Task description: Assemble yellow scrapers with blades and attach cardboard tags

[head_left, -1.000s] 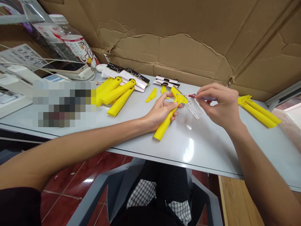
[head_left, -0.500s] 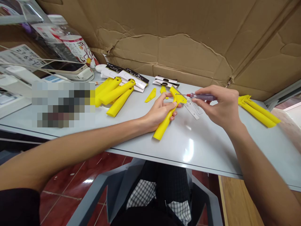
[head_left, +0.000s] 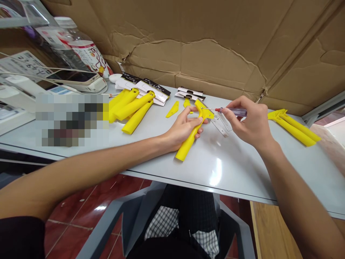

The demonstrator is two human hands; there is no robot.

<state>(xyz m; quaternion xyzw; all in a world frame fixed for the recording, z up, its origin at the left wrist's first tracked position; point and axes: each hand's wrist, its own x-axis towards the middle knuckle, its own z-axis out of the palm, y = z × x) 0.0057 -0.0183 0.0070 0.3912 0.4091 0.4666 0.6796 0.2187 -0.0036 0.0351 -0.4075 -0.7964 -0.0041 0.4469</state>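
My left hand (head_left: 183, 127) grips a yellow plastic scraper (head_left: 187, 145) by its handle, with the wide head (head_left: 203, 111) held up near the fingertips. My right hand (head_left: 252, 122) pinches a small screwdriver (head_left: 231, 112) with a clear purple handle and a red collar. Its thin steel shaft reaches to the scraper head, where a small screw or hole sits. Two steel blades (head_left: 221, 126) lie on the table under the gap between my hands. The screwdriver tip itself is too small to make out clearly.
Several yellow handles (head_left: 132, 108) lie at the left, and more (head_left: 293, 127) at the right. Black-and-white packaging cards (head_left: 151, 88) and a yellow wedge (head_left: 172, 109) lie behind. A cardboard wall (head_left: 205, 46) stands behind the grey table (head_left: 229, 169).
My right hand has shifted slightly left and its fingers have changed their hold on the screwdriver. My left hand and the scraper have barely moved.
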